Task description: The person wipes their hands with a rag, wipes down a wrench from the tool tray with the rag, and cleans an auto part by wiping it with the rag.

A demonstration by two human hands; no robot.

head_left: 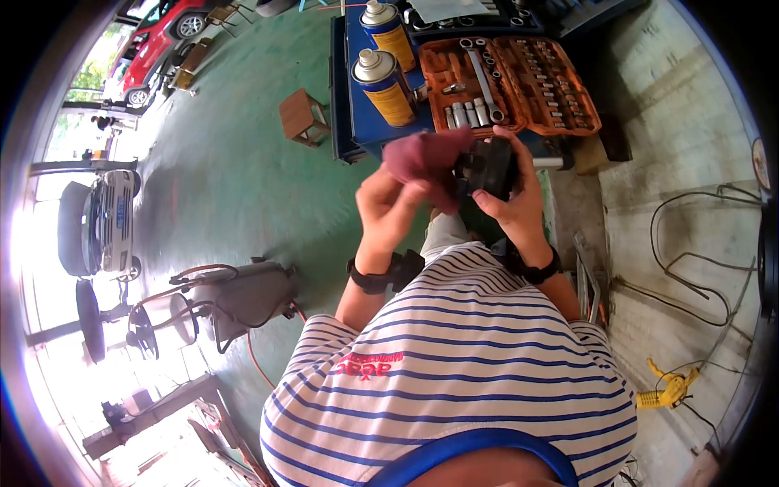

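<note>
My left hand (385,208) is closed on a maroon cloth (422,160), which is bunched up and hangs towards the right. In my right hand (521,200) is a black blocky part (492,167), its exact kind unclear. The cloth's edge meets the part's left side, and some of the part is hidden there. Just beyond both hands, an orange tool case (560,89) lies unfolded on a blue cart (345,89). A ratchet wrench (482,79) and several sockets (469,114) rest in it. Two spray cans (383,88) (386,34) stand left of the case.
A small wooden stool (302,115) stands on the green floor left of the cart. Further left are a grey tank (247,300) with hoses and a car (114,223). A pale wall (673,162) with hanging cables (682,268) closes off the right side.
</note>
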